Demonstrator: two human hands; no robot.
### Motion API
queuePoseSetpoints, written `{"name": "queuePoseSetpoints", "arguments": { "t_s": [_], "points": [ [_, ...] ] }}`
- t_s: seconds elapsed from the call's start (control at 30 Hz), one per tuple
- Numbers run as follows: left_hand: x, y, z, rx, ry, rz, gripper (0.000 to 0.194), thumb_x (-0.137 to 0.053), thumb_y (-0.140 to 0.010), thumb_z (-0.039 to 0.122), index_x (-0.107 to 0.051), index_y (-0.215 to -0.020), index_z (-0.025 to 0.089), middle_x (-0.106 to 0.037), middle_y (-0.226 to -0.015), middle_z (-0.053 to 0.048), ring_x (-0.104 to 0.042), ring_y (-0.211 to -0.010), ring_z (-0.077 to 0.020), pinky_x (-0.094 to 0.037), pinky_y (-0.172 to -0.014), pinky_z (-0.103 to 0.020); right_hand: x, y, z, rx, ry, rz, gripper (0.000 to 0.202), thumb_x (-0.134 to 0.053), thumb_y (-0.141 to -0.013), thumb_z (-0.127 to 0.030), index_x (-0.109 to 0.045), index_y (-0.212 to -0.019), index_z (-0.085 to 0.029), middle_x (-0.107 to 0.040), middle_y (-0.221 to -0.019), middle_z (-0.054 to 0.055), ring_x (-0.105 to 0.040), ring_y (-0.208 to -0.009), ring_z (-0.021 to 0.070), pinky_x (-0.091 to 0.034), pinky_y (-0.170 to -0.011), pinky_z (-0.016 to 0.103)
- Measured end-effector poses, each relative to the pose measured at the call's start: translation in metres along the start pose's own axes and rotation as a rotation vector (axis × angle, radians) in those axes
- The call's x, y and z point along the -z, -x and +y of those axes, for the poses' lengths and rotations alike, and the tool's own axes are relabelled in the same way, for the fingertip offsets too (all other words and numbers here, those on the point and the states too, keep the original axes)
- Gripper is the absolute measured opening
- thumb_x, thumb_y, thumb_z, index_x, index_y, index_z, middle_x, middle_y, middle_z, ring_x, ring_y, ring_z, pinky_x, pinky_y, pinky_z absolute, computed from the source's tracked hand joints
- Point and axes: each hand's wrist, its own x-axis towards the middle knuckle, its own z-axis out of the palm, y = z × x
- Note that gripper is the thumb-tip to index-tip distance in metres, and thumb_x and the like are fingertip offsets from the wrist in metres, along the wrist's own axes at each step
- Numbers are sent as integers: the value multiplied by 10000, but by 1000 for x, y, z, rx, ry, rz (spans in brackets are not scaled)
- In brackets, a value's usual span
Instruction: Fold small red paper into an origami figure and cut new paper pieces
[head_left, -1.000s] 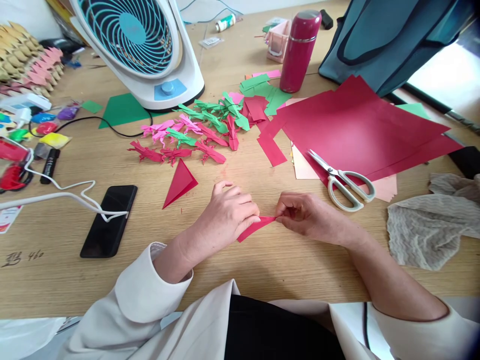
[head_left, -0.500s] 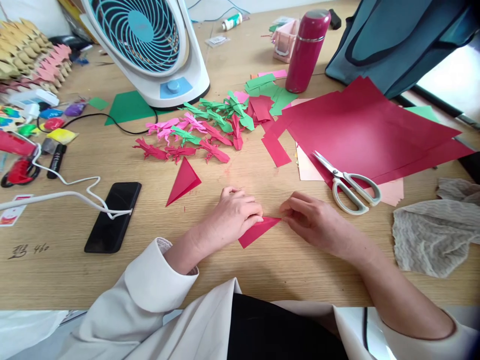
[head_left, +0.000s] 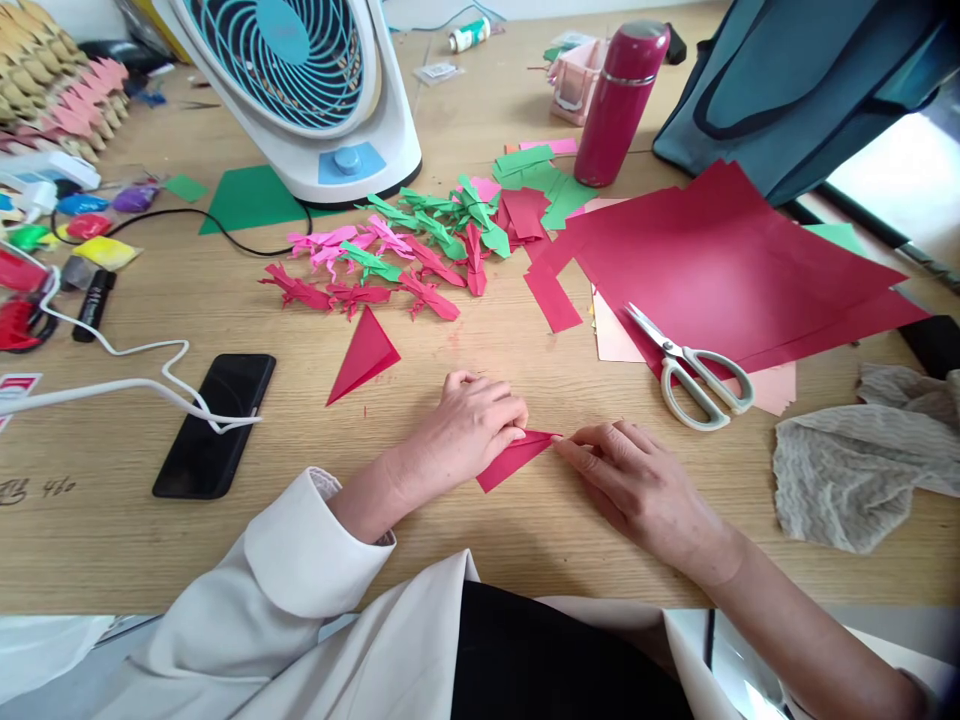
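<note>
A small folded piece of red paper (head_left: 514,460) lies on the wooden table in front of me. My left hand (head_left: 472,430) is closed over its upper left part, thumb pressed on the fold. At the paper's pointed right tip, my right hand (head_left: 630,480) touches the corner with its fingertips, the other fingers curled. Another red paper triangle (head_left: 365,358) rests to the left. Beyond my hands lie several folded paper figures in red (head_left: 426,296), green (head_left: 435,235) and pink (head_left: 334,247).
Open scissors (head_left: 690,370) lie on the right over large red sheets (head_left: 720,250). A grey cloth (head_left: 832,475) is at far right. A fan (head_left: 337,110), a red bottle (head_left: 622,105) and a blue bag (head_left: 750,90) stand behind. A phone (head_left: 215,425) with a white cable lies left.
My right hand has turned flatter and lower, its fingertips now on the paper's right tip. My left hand stays pressed on the paper. The whole view has shifted slightly.
</note>
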Motion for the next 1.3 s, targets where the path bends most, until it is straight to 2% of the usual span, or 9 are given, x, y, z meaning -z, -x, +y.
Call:
{"name": "queuePoseSetpoints", "arguments": {
  "t_s": [0.3, 0.5, 0.7, 0.8, 0.87, 0.97, 1.1, 1.3],
  "points": [
    [-4, 0, -3, 21, 43, 13, 92, -578, -933, 162, -582, -844, 186, -645, -895, 12, -573, -919, -161, -264, -942, -373, 1, -2, -2, 22, 79, 4, 321, -480, -969, -90, -582, -1273, -86, -611, -1049, 138, -521, -851, 224, -489, -765, 385],
    [-8, 4, -3, -3, -11, 48, 50, -559, -944, 181, -603, -924, 192, -640, -945, -20, -567, -956, -178, -295, -942, -374, 3, -6, -6, 30, 128, -13, 304, -424, -971, -68, -620, -1204, -67, -610, -1074, 153, -526, -860, 236, -502, -749, 389],
    [-7, 4, -1, -61, -86, 72, 119, -528, -972, 210, -645, -960, 195, -641, -972, -39, -565, -973, -180, -319, -953, -381, 6, -9, -11, 76, 112, -105, 379, -396, -963, -47, -585, -1288, -89, -589, -1243, 163, -537, -917, 248, -526, -808, 415],
    [-8, 12, 8, -109, -163, 134, 215, -459, -1003, 203, -669, -956, 194, -662, -939, -39, -570, -933, -175, -350, -929, -379, 6, -9, -10, 72, 88, -121, 408, -390, -964, -52, -563, -1330, -102, -595, -1254, 161, -542, -929, 252, -534, -815, 427],
    [-12, 22, 15, -149, -256, 191, 238, -434, -1011, 190, -670, -1046, 178, -694, -978, -51, -576, -920, -180, -369, -928, -392, 5, -8, -9, 69, 75, -123, 419, -387, -969, -61, -546, -1354, -104, -597, -1255, 161, -542, -921, 250, -538, -810, 429],
    [-20, 40, 25, -200, -340, 245, 305, -390, -1016, 135, -617, -1218, 109, -700, -1155, -89, -594, -1054, -195, -390, -995, -398, 4, -8, -9, 72, 74, -123, 419, -387, -978, -79, -532, -1371, -96, -593, -1261, 166, -536, -917, 253, -537, -810, 434],
    [-30, 57, 29, -220, -420, 209, 368, -364, -1017, 126, -566, -1323, 83, -621, -1352, -107, -532, -1276, -235, -393, -1092, -403, 3, -8, -9, 71, 80, -129, 416, -401, -969, -81, -537, -1362, -76, -596, -1244, 176, -532, -912, 259, -534, -799, 437],
    [-33, 62, 30, -199, -472, 170, 386, -386, -1006, 122, -549, -1352, 67, -567, -1419, -122, -491, -1353, -256, -433, -1107, -379, 1, -7, -7, 81, 83, -115, 474, -413, -960, -86, -464, -1431, -85, -608, -1207, 173, -538, -908, 262, -534, -775, 429]
  ]
}}
